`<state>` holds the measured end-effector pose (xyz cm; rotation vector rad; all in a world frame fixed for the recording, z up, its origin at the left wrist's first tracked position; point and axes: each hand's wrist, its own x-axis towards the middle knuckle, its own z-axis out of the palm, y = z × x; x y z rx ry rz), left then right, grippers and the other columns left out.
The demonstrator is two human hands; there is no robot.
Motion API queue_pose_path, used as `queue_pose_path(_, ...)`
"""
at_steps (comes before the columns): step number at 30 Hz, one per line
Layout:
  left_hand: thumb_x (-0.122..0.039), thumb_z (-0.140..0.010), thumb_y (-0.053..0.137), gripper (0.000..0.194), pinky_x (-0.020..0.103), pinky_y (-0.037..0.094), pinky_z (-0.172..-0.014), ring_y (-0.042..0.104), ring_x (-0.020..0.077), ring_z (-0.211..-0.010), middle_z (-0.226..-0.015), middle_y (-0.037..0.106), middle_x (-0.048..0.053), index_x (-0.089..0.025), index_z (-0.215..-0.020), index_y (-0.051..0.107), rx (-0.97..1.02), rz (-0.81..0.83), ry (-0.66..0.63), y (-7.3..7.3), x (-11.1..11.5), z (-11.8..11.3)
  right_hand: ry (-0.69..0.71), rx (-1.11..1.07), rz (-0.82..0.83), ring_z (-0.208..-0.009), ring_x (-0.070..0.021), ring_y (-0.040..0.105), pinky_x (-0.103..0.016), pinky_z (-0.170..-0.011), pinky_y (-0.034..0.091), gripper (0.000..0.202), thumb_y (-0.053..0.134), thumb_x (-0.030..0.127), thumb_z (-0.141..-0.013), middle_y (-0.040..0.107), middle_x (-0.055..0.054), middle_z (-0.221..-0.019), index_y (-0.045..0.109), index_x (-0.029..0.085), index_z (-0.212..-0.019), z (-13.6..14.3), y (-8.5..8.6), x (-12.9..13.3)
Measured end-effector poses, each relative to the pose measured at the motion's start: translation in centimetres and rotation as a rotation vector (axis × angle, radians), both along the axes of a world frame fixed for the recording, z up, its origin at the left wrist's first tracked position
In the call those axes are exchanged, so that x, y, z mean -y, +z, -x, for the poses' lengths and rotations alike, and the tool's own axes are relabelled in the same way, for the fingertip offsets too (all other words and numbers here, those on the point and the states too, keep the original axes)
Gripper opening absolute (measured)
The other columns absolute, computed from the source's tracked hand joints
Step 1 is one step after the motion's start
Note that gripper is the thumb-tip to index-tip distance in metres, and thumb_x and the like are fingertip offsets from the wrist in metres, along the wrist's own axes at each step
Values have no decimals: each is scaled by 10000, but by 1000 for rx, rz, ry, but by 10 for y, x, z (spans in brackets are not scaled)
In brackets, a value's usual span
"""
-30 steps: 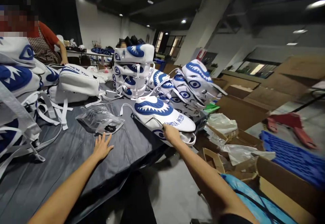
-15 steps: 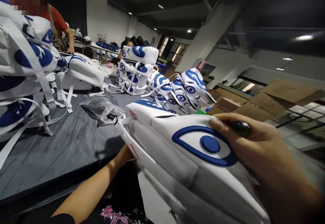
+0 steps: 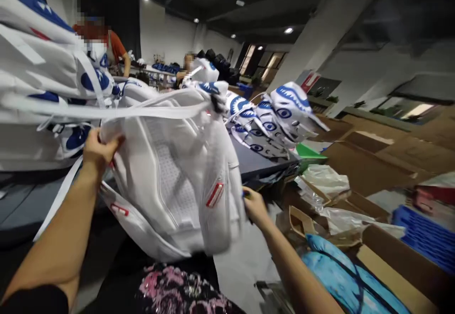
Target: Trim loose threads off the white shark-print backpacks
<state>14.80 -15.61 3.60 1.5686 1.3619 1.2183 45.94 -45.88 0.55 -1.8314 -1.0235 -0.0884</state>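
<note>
- A white backpack (image 3: pixel 177 176) is held up at the dark surface's (image 3: pixel 259 160) near edge.
- The left hand's (image 3: pixel 98 150) grip pinches its edge.
- The right hand (image 3: pixel 255 205) curls beside it, its grip unclear.

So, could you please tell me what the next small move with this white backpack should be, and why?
I would probably rest the white backpack on the dark-covered table: it is held up in front of the near edge, and only the left hand plainly grips it, while the hold of the right hand at the other side is unclear.
</note>
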Motion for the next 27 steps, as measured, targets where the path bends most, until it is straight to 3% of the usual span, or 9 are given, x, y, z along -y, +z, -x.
queue_pose_path(2, -528, -752, 756, 575, 523, 516, -971, 629, 360, -1105, -1176, 666, 128, -172, -1176, 601, -272, -91, 20, -9, -8, -1, 31, -57, 90, -515, -206, 596, -317, -516, 477, 366, 633, 557, -650, 639, -43, -520, 627, 216, -517, 1, -45, -27)
queue_pose_path(4, -442, -769, 749, 584, 619, 450, -1017, 582, 451, -1191, -1243, 635, 231, -91, -1210, 597, -517, -129, -15, -36, -10, -17, 33, -91, 129, -571, -217, 620, -334, -577, 491, 366, 608, 549, -702, 675, -60, -589, 676, 198, -623, 4, -64, -44)
queue_pose_path(8, -175, -836, 615, 578, 679, 284, -1136, 353, 472, -1440, -1561, 353, 299, -80, -1395, 502, -773, -218, -83, -95, 1, -52, 91, -83, 146, -763, -230, 685, -331, -728, 502, 432, 591, 561, -840, 753, -68, -821, 732, 192, -1014, 6, -44, -51)
queue_pose_path(11, -126, -922, 438, 468, 696, 138, -1192, 198, 409, -1536, -1641, 246, 238, -111, -1379, 535, -854, -482, -181, -113, 9, -68, 201, -31, 235, -784, -245, 688, -316, -701, 482, 488, 552, 626, -896, 754, -70, -821, 754, 203, -1032, 22, -31, -58)
queue_pose_path(15, -204, -967, 442, 344, 581, 298, -1182, 431, 329, -1427, -1483, 535, 154, -175, -1239, 649, -929, -757, -553, -108, 10, -105, 512, -182, 69, -619, -172, 646, -276, -627, 484, 623, 531, 668, -914, 712, -31, -753, 696, 176, -1259, 56, -46, -97)
queue_pose_path(19, -210, -981, 421, 355, 520, 364, -1129, 445, 307, -1408, -1475, 538, 164, -152, -1257, 637, -966, -855, -749, -95, -10, -169, 786, -294, -112, -727, -175, 693, -306, -737, 534, 624, 635, 698, -837, 738, -42, -906, 700, 215, -1227, 63, -82, -142)
queue_pose_path(21, -239, -975, 466, 310, 471, 385, -1092, 515, 288, -1330, -1389, 608, 152, -149, -1195, 663, -991, -907, -869, -90, -23, -200, 764, -366, -123, -767, -202, 700, -333, -755, 544, 593, 686, 712, -782, 740, -48, -851, 729, 208, -1092, 49, -106, -151)
queue_pose_path(23, -349, -954, 551, 287, 422, 421, -1003, 606, 278, -1164, -1224, 688, 151, -135, -1075, 699, -1021, -950, -981, -86, -29, -226, 692, -458, -140, -695, -198, 688, -332, -682, 550, 572, 623, 717, -833, 720, -48, -775, 703, 190, -1041, 30, -131, -149)
queue_pose_path(27, -546, -885, 637, 419, 385, 412, -826, 640, 258, -857, -878, 730, 125, -138, -851, 723, -1071, -1014, -1189, -78, -17, -250, 628, -611, -170, -538, -172, 639, -285, -502, 502, 615, 391, 724, -950, 664, -29, -687, 623, 175, -1100, 13, -168, -128)
